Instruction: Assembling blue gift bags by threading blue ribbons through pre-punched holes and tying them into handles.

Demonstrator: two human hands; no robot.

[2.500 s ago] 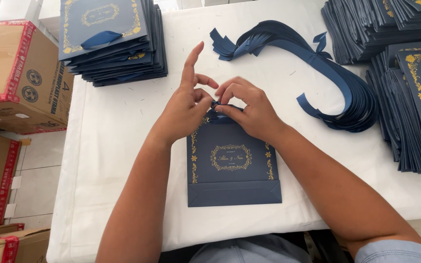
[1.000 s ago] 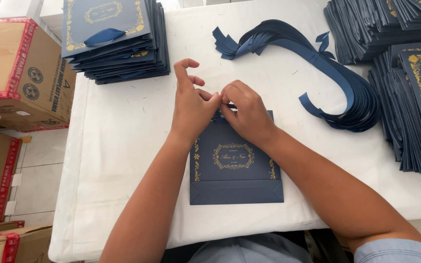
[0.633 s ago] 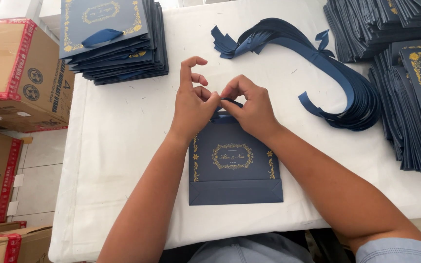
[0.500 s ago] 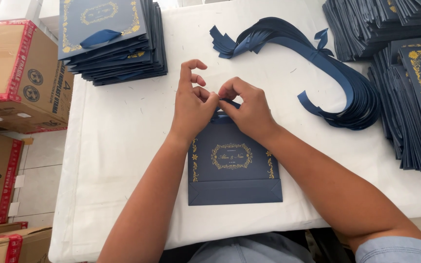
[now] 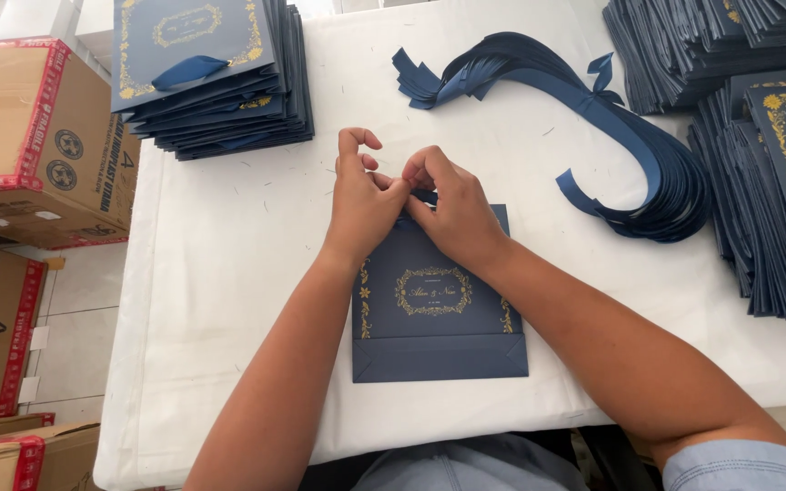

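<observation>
— 2 bare hands close to the camera, meeting over a flat navy paper bag [image 5: 438, 327] with gold print, on a white-covered table [image 5: 229, 273], bottom fold toward the viewer.

— Fingers?

— Left hand [image 5: 366, 205]: thumb and forefinger pinched on a short blue ribbon end [image 5: 422, 195] at the bag's top edge, forefinger arched high. Right hand [image 5: 452, 214]: fingertips pressed on the same ribbon end, touching the left's.

— Step in hand?

— Probably fixing a ribbon handle at the bag's top edge. Knotting or threading, impossible to tell, with the spot hidden under the fingers.

— Next move?

— Calls for a firm pinch, a steady pull, and the bag kept flat.

— Farther off?

— Beyond the hands, a loose ribbon bundle [image 5: 629, 155], curved. Far left, a stack of finished bags [image 5: 211, 82] with ribbon handles. Far right, more bag stacks [image 5: 775, 182]. Left of the table, cardboard boxes [image 5: 29, 136].
</observation>
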